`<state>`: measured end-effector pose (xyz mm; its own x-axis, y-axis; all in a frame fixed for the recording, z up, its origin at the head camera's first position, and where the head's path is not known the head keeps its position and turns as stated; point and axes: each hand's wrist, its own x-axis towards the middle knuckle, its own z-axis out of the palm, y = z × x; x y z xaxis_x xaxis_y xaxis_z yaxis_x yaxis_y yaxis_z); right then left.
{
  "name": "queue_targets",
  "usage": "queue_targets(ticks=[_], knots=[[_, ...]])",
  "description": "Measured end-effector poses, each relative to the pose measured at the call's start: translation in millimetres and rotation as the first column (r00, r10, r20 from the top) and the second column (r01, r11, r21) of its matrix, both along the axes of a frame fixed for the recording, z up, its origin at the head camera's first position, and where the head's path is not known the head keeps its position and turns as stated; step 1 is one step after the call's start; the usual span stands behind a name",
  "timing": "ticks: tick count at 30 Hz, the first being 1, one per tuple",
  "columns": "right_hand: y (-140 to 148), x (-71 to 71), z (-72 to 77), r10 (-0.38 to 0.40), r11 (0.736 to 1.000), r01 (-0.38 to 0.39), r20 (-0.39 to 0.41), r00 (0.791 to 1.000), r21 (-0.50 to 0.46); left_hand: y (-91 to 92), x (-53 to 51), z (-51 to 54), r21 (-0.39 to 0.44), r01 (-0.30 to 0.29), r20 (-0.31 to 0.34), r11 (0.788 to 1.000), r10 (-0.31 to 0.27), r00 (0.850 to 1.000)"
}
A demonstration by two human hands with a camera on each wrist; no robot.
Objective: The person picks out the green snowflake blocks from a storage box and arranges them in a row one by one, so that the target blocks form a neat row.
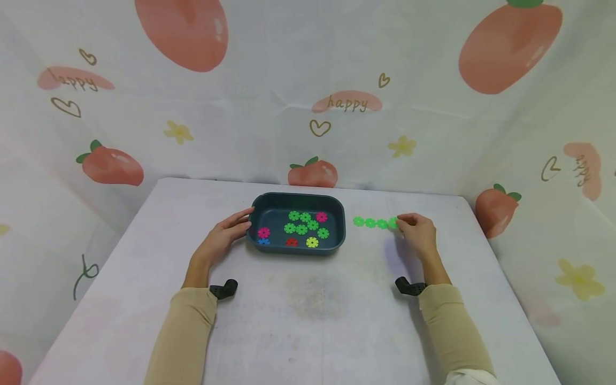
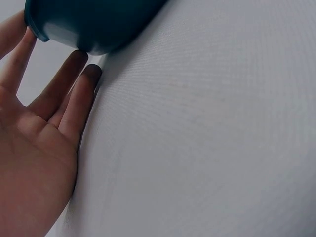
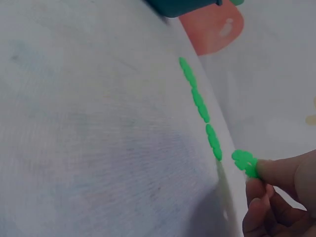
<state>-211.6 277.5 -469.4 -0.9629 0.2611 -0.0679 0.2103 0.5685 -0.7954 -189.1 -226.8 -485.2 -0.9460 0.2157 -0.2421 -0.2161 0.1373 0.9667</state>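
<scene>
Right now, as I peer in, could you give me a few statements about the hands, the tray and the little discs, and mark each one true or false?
1. The right hand pinches a green disc. True.
2. The left hand touches the tray. True.
3. The yellow disc lies outside the tray. False: it lies inside.
4. Three other green discs form a row on the table. True.
5. Every disc in the tray is green. False: it also holds the yellow one, a blue disc, a red disc and two pink discs.
</scene>
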Motion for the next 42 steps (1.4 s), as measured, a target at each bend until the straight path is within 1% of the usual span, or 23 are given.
queue_targets(ticks=[5, 8, 15, 18, 23, 27, 31, 35, 42], knots=[[3, -2.1, -3.3, 0.014, 0.994, -0.013, -0.009, 1.0, 0.106, 0.6, -0.2, -0.2, 0.004, -0.002, 0.004, 1.0, 0.002, 1.0], [4, -3.9, -3.6, 0.029, 0.99, -0.026, -0.022, 0.999, 0.141, 0.6, 0.0, 0.1, 0.007, -0.004, 0.006, 1.0, 0.004, 1.0], [5, -7.4, -6.8, 0.053, 0.984, -0.052, 0.004, 0.999, 0.168, 0.1, 0.1, 1.6, 0.003, -0.007, 0.005, 1.0, 0.007, 1.0], [3, -7.6, -8.2, 0.066, 0.98, -0.065, 0.002, 0.998, 0.188, 0.7, 0.0, 1.9, 0.0, -0.01, 0.005, 1.0, 0.01, 1.0], [-2, -8.6, -9.1, 0.065, 0.972, -0.06, -0.012, 0.998, 0.228, 1.9, -0.6, 1.3, 0.008, -0.016, 0.009, 1.0, 0.016, 1.0], [-5, -9.3, -8.7, 0.083, 0.96, -0.074, -0.021, 0.996, 0.269, 1.4, -0.6, 0.7, 0.013, -0.017, 0.011, 1.0, 0.017, 1.0], [-6, -8.4, -1.5, 0.142, 0.938, -0.133, -0.007, 0.99, 0.32, 0.8, -0.2, 0.9, 0.011, -0.013, 0.006, 1.0, 0.013, 1.0], [-8, -8.4, 7.7, 0.212, 0.906, -0.196, -0.003, 0.977, 0.376, 0.0, 0.1, 1.1, 0.008, -0.015, 0.002, 1.0, 0.015, 1.0], [-14, -8.5, 20.4, 0.23, 0.857, -0.213, 0.02, 0.973, 0.469, 0.0, 0.0, -0.2, 0.023, -0.008, 0.004, 1.0, 0.008, 1.0]])
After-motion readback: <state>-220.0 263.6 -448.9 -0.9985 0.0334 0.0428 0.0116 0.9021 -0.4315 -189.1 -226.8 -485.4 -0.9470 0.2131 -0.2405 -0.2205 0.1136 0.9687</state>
